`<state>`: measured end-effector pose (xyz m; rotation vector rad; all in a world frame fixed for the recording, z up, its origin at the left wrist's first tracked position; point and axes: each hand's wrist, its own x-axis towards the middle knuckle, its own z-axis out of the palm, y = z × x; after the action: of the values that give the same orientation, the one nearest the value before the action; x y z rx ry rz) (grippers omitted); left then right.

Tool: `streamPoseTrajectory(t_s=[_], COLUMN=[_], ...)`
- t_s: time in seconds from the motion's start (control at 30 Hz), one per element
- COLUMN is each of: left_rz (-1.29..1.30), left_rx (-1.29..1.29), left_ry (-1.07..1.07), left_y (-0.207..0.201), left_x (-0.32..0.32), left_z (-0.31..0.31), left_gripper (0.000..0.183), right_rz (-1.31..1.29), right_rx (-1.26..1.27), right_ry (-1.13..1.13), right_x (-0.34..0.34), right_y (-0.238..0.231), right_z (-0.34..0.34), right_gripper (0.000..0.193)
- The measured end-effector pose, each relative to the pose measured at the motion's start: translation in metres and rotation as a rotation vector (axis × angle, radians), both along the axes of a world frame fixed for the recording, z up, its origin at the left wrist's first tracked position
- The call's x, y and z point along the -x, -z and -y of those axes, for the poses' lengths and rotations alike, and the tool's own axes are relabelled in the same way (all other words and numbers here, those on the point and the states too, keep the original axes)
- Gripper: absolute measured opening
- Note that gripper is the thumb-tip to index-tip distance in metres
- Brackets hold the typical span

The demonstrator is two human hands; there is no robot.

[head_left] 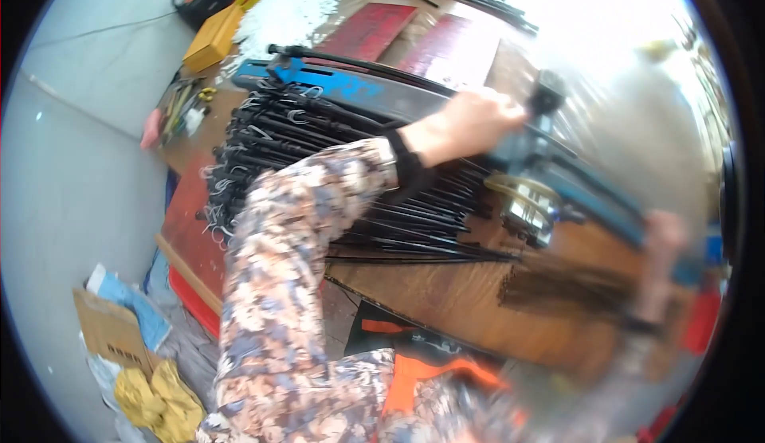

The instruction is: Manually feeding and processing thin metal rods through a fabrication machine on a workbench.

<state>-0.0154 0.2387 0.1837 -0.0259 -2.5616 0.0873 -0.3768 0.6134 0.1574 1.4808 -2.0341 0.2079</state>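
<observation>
My left hand (470,124) is closed round a long black cable (358,64), over a long blue metal rail (343,84). The cable stretches along the rail on both sides of my fist. A dark upright clamp-like part (548,92) rises just right of that hand. My right hand (661,260) is near the rail's right end, smeared by motion, so its fingers cannot be made out. A thick bundle of black cables (279,136) with pale looped ties lies under my left forearm. Beyond it, more thin dark strands (566,288) lie blurred on the wooden table (430,299).
A silver block with a yellowish band (530,208) sits on the table between my hands. Behind the rail are red boards (366,33), a heap of white pieces (291,17) and a yellow box (213,38). Hand tools (187,104) lie at the left edge. Cardboard (115,327) stands lower left.
</observation>
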Motion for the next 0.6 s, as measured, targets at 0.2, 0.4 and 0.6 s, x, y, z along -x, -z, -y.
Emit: streamPoseTrajectory(t_s=[0.2,0.4,0.6], left_rz=[0.048,0.095,0.058], left_rx=[-0.193,-0.275,-0.272], left_ry=[-0.014,0.024,0.024], left_y=[0.028,0.027,0.026], left_x=[0.009,0.009,0.017], left_z=[0.009,0.007,0.010], left_gripper=[0.005,0.003,0.018], right_rz=[0.086,0.166,0.013], right_rx=[0.057,0.115,0.116], right_ry=[0.018,0.014,-0.080], right_x=[-0.001,0.002,-0.085], right_y=[0.011,0.017,-0.018], right_z=[-0.001,-0.011,0.019], right_gripper=[0.007,0.007,0.031])
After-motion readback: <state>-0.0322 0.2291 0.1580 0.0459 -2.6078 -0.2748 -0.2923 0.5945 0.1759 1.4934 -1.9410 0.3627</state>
